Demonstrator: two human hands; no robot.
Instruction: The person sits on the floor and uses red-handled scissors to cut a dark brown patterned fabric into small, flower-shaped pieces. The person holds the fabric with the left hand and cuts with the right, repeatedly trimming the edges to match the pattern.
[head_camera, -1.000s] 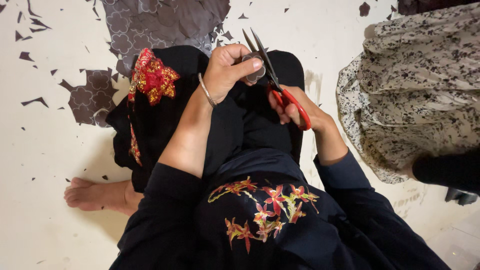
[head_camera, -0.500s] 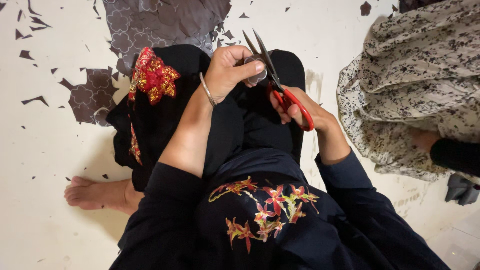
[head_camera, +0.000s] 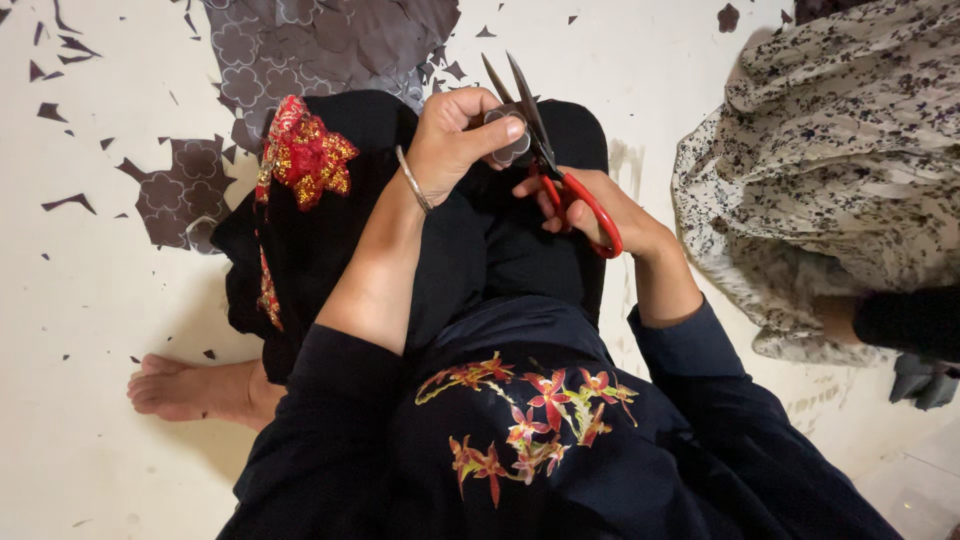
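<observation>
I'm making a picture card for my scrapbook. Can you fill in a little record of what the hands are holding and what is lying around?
Left hand: pinches a small grey flower-shaped cutout
Right hand: holds red-handled metal scissors, blades open
Lap: black cloth with a red and gold embroidered patch
Floor: pale, strewn with dark paper scraps
Behind: grey patterned sheet with flower shapes
Right side: speckled cream fabric
</observation>
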